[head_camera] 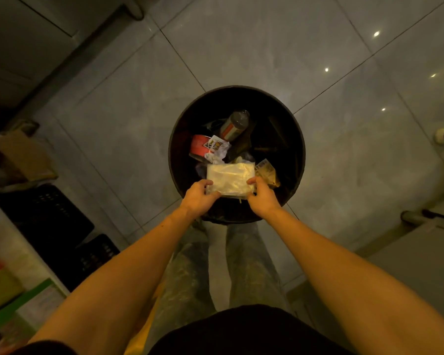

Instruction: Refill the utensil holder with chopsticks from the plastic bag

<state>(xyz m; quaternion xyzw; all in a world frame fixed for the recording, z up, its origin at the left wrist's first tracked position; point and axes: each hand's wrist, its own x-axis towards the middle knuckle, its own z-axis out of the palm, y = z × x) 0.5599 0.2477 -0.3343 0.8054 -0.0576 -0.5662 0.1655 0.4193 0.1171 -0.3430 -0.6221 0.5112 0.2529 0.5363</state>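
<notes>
A flattened, crumpled clear plastic bag (230,178) is held over the near part of a round black bin (173,160). My left hand (199,198) grips the bag's left near corner. My right hand (262,194) grips its right near corner. The bag looks folded flat, and I see no chopsticks in it. No utensil holder is in view.
The bin holds rubbish: a red-and-white wrapper (200,147), a clear bottle (235,125), crumpled paper and plastic. Grey floor tiles surround it. Black crates (49,216) and boxes stand at the left, a metal table leg (415,217) at the right. My legs stand just behind the bin.
</notes>
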